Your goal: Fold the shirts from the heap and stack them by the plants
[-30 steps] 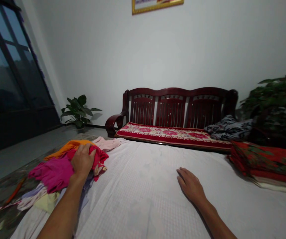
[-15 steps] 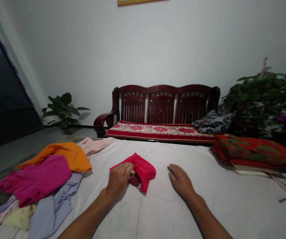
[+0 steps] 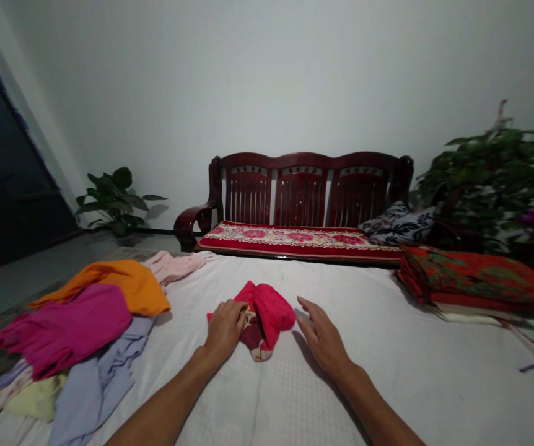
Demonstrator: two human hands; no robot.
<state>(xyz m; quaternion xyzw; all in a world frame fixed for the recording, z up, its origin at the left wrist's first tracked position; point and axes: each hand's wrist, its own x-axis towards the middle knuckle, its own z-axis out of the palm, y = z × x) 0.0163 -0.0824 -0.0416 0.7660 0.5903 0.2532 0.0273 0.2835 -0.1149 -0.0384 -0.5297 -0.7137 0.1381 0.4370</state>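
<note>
A small bright red-pink cloth garment (image 3: 274, 314), dotted and partly folded over, lies bunched on the white sheet (image 3: 295, 396). A maroon and cream patterned part of it shows on the near side; its exact kind is unclear. My left hand (image 3: 226, 325) is closed on the garment's left edge, fingertips by the patterned part. To the right, my right hand (image 3: 321, 337) is held with its fingers stretched out, close to the cloth's right side, and nothing is in it.
On the left is a loose heap with an orange garment (image 3: 132, 288), a magenta garment (image 3: 76, 325) and a grey-blue garment (image 3: 102, 378). Folded red patterned fabric (image 3: 476, 279) lies on the right. A wooden bench (image 3: 302, 192) stands beyond the sheet, with plants either side.
My right hand has moved left toward the red-pink garment, and its fingers have spread. The garment's right part has shifted and puffed up, showing more of the patterned part. My left hand keeps its hold.
</note>
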